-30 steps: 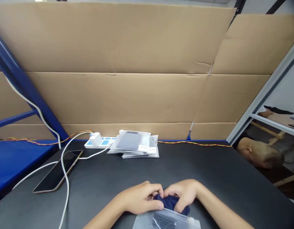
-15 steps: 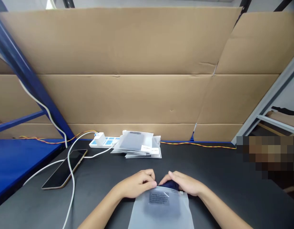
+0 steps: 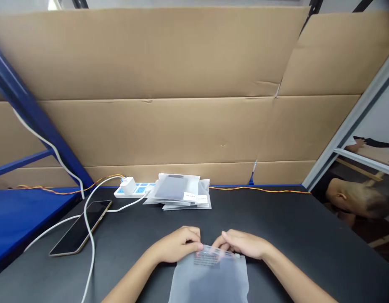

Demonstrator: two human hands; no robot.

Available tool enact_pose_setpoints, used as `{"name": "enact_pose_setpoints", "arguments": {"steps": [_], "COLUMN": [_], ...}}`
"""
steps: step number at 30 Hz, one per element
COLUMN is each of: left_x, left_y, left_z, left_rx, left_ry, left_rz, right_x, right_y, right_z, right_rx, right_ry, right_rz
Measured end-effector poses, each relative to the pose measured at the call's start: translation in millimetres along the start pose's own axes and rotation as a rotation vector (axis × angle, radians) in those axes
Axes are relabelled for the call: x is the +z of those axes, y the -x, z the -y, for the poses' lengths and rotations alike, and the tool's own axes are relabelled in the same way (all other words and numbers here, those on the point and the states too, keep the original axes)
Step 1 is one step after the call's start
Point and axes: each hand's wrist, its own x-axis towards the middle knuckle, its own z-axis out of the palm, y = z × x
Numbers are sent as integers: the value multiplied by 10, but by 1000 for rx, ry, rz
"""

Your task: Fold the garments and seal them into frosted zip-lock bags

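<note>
A frosted plastic zip bag (image 3: pixel 210 273) lies in front of me with its mouth facing away and its lower end cut off by the frame. A dark folded cloth (image 3: pixel 218 290) shows dimly through it, below a block of small print. My left hand (image 3: pixel 180 244) pinches the left part of the bag's mouth between thumb and fingers. The fingers of my right hand (image 3: pixel 241 244) reach into the mouth and show through the plastic, stretched out, with the thumb above. A white slider sits at the right end of the zip.
Behind the hands lies a stack of similar filled bags (image 3: pixel 178 189), beside a white power strip (image 3: pixel 140 190). A phone (image 3: pixel 82 227) with a white cable (image 3: pixel 91 240) over it lies left. Cardboard (image 3: pixel 169 130) walls the back. A person's head (image 3: pixel 355 198) shows at right.
The dark cloth, which stuck out of the bag's mouth under my right hand, now sits lower inside the bag. My right fingers have gone into the mouth. The view has shifted slightly.
</note>
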Motion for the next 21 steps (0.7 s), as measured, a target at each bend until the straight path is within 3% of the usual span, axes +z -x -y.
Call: {"name": "enact_pose_setpoints", "arguments": {"steps": [6, 11, 14, 17, 21], "left_x": [5, -172, -238, -204, -146], "left_y": [-23, 75, 128, 113, 72], "left_z": [-9, 99, 112, 28, -121], "left_rx": [-36, -145, -126, -66, -127], "left_ry": [-25, -78, -95, -95, -15], "left_rz": [-13, -52, -42, -97, -74], "right_x": [-26, -177, -205, -83, 152], "right_y": [-27, -2, -8, -88, -246], "right_z": [-21, -67, -114, -117, -63], "right_rx": [-30, -184, -176, -208, -301], "right_ry": [128, 190, 240, 216, 138], "right_rz": [-47, -383, -400, -367, -442]}}
